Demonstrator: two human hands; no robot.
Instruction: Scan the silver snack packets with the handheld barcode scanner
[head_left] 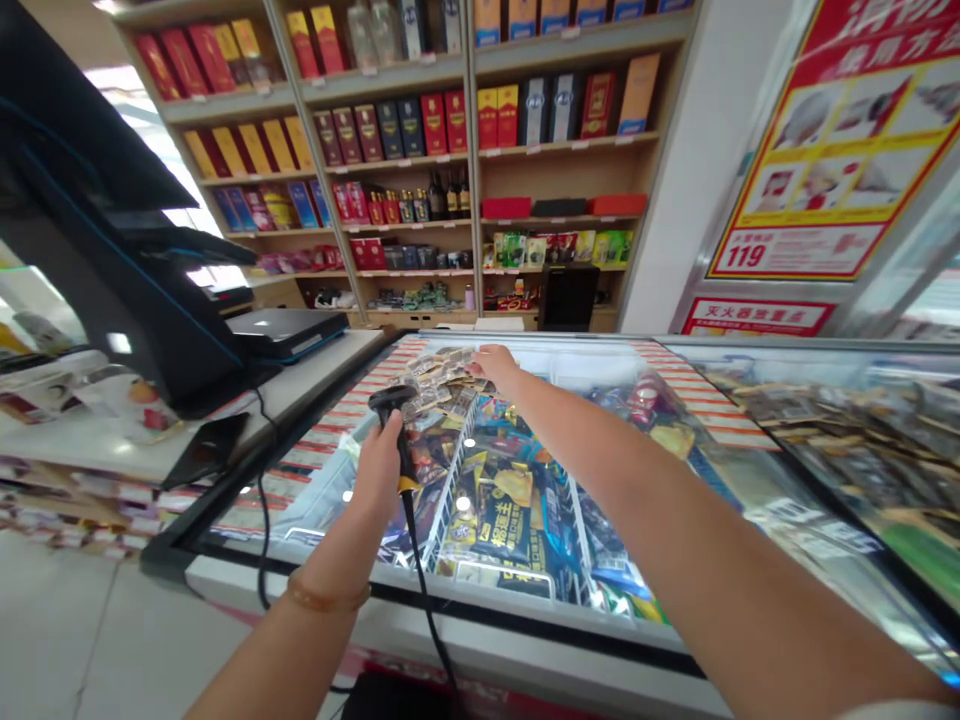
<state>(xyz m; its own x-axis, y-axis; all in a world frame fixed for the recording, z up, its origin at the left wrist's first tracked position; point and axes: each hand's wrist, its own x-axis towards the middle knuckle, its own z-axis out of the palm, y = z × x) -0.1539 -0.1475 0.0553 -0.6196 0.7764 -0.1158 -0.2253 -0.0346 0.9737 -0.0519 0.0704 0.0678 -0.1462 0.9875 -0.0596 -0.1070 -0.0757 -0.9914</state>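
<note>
I count two hands here, one left hand (379,462) and one right hand (495,365), plus one scanner (390,400) and one bracelet (324,598). The packets (441,382) overlap too much to number. In the middle I see two wire dividers (452,490). On the left: one terminal (142,250), one black pad (206,450). Far off, three shelf bays (471,150): the middle's second row has seven boxes (370,136), three maroon, two dark blue, two red; the right's has six upright boxes (598,105), with three flat boxes (506,208) below. Right side, two signs (847,130).
</note>
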